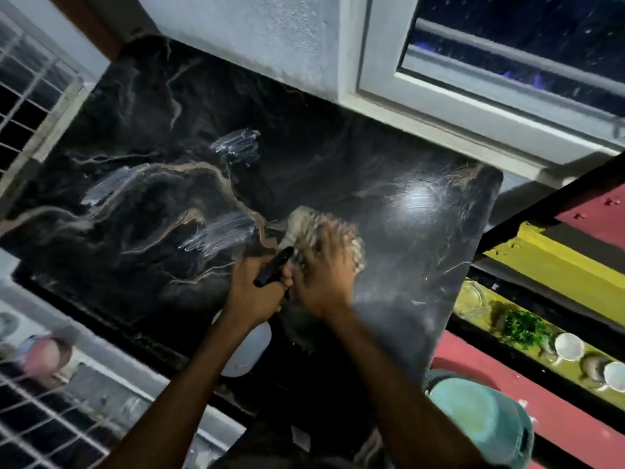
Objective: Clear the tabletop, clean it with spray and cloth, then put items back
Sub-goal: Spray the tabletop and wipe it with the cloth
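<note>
Your left hand [260,292] is wrapped tight around the neck of the spray bottle [248,346], just below centre of the frame. The bottle's long axis runs from lower left to upper right: its pale white body hangs below your fist toward the bottom of the frame, and the black nozzle [274,265] juts out above your knuckles, pointing up and right at the cloth [324,228]. Your right hand [324,279] is pressed down flat on that cloth, fingers spread over it, right beside the left hand; it's motion-blurred, so how firmly you grip I can't tell. The cloth looks light beige, bunched and nubbly, sitting on the tabletop [169,157] at mid-frame. The top is dark, glossy, marble-patterned with pale veins, and three streaky white spray patches [220,235] lie left of the cloth toward centre-left.
</note>
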